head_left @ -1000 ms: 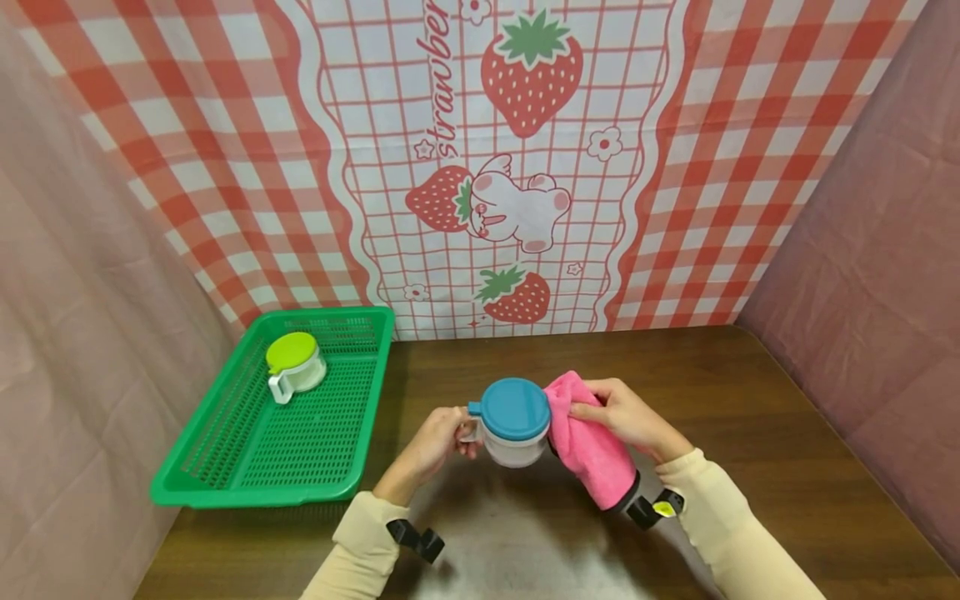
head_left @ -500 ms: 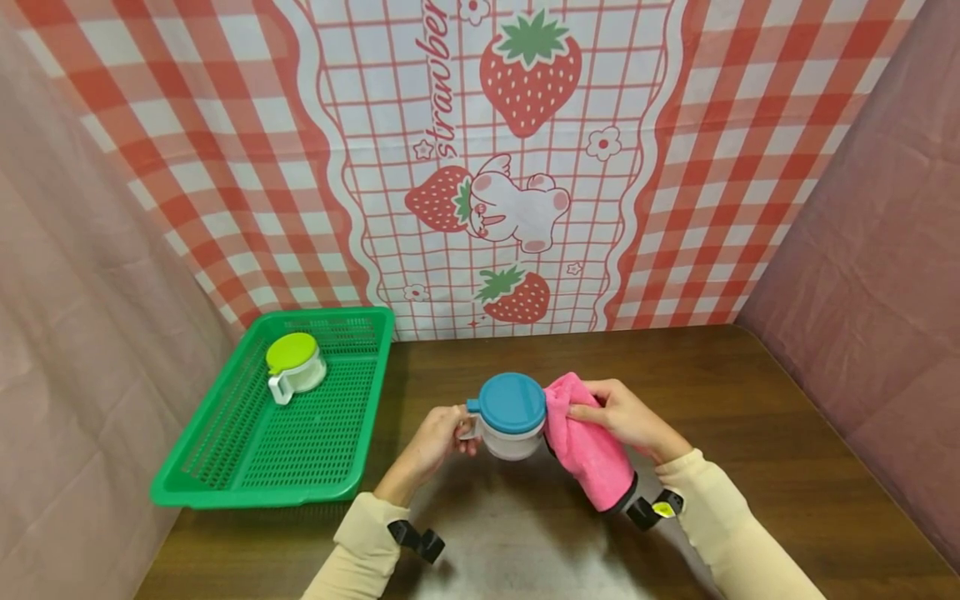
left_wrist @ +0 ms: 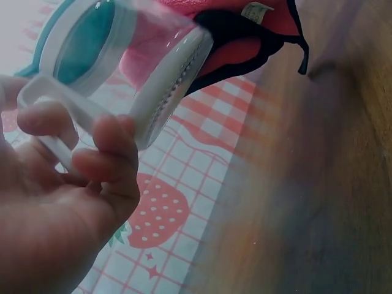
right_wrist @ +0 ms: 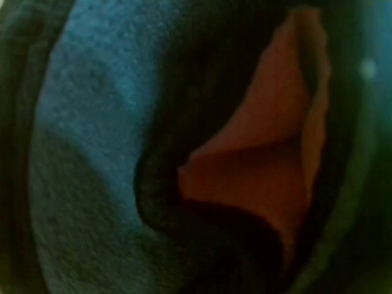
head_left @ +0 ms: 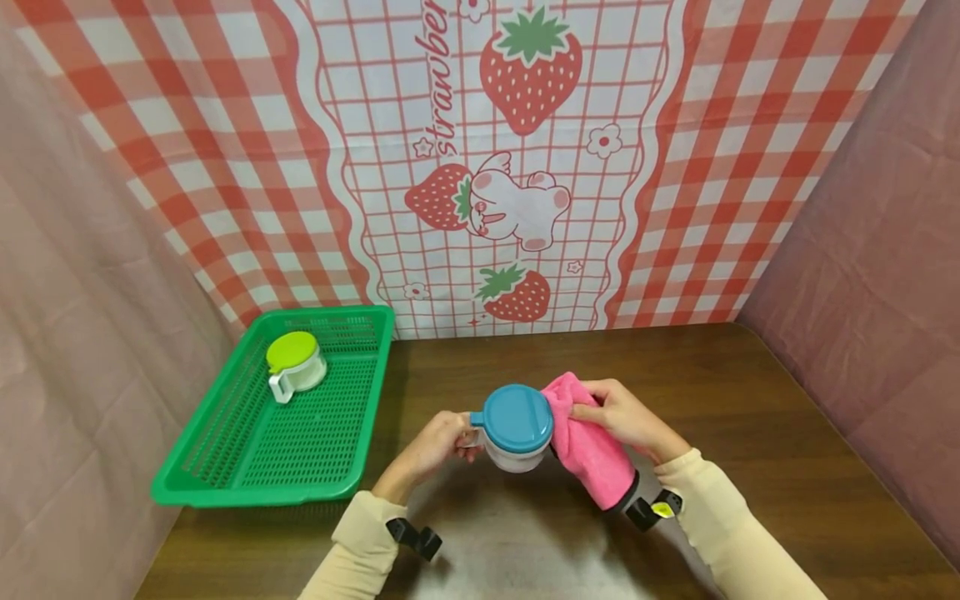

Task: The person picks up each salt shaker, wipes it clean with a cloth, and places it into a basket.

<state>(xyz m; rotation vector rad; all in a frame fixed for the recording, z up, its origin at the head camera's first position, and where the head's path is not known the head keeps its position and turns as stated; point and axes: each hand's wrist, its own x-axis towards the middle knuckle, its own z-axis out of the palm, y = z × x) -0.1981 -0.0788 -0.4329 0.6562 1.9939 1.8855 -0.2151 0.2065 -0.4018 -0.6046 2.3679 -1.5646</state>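
A clear jar with a blue lid (head_left: 517, 417) and a side handle is held up over the table. My left hand (head_left: 435, 447) grips it by the handle; in the left wrist view the fingers of the left hand (left_wrist: 67, 184) curl round the clear handle (left_wrist: 70, 104). A pink cloth (head_left: 588, 450) with dark edging is bunched in my right hand (head_left: 626, 418), thumb on top, and touches the jar's right side. Dim folds of the cloth (right_wrist: 245, 177) fill the right wrist view, hiding the fingers there.
At the left, a green basket (head_left: 367, 400) contains a similar jar with a lime lid (head_left: 294, 354). The brown wooden table (head_left: 750, 467) is backed by a red-and-white strawberry-print cloth (head_left: 622, 208). Pink curtains (head_left: 862, 250) hang at both sides.
The jar rose slightly, then came down and tilted so more of its lid faces the camera. My right hand and the pink cloth stay nearly in place.
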